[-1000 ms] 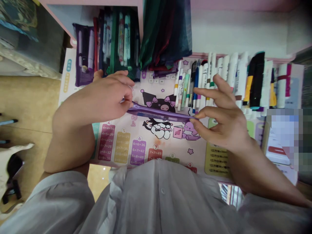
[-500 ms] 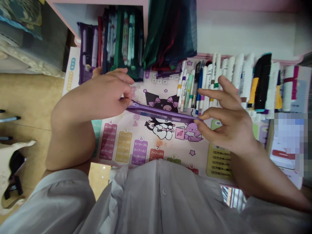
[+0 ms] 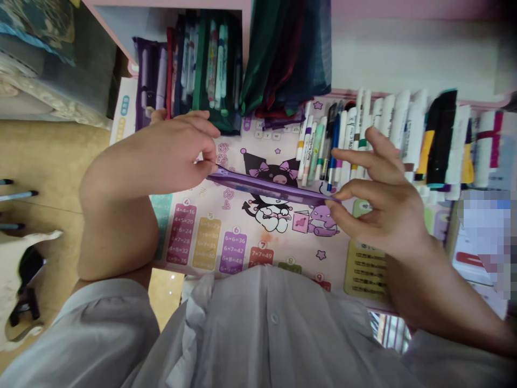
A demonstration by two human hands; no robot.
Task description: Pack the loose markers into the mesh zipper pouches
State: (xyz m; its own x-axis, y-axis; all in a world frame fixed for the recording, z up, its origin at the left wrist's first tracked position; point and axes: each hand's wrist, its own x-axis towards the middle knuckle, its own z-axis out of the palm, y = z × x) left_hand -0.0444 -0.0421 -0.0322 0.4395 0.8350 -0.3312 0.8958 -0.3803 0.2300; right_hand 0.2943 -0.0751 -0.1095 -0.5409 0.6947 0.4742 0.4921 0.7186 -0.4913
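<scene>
Subject seated or bent over a printed multiplication chart [image 3: 180, 234], seen from just behind the shoulder line. Both bare hands up, forearms out over the chart.

Item in hand: a slim purple pencil pouch [image 3: 270, 188], running nearly level across the middle of the chart, its right end dipping slightly. It lies over the cartoon artwork. It looks lifted clear of the paper, though contact cannot be ruled out from here.

Left hand [image 3: 169, 151], at 9 o'clock from the pouch: grip closed, fingers curled, fingertips [image 3: 208, 168] pinching the pouch's left end.

Right hand [image 3: 375, 207], at 3 o'clock from the pouch: grip closed on the right end between thumb and forefinger. The remaining fingers [image 3: 383, 148] fan out, open, toward the pens.

Beyond the pouch, at 12 o'clock, stand upright pencil cases: a purple case [image 3: 149, 81], then a green case [image 3: 212, 70] with pens showing, and dark green and red mesh pouches [image 3: 286, 59] hanging over the chart's far edge. At 1 o'clock, a tight row of pens [image 3: 319, 145], then white and black markers [image 3: 404, 134], sits just past the right hand's fingertips. Pink-framed shelving [image 3: 169, 4] bounds the far side.

Wooden floor [image 3: 52, 161] shows at 9 o'clock, past the left arm. A pale button-front shirt [image 3: 270, 328] fills the near edge at 6 o'clock. The far right corner is blurred out.
</scene>
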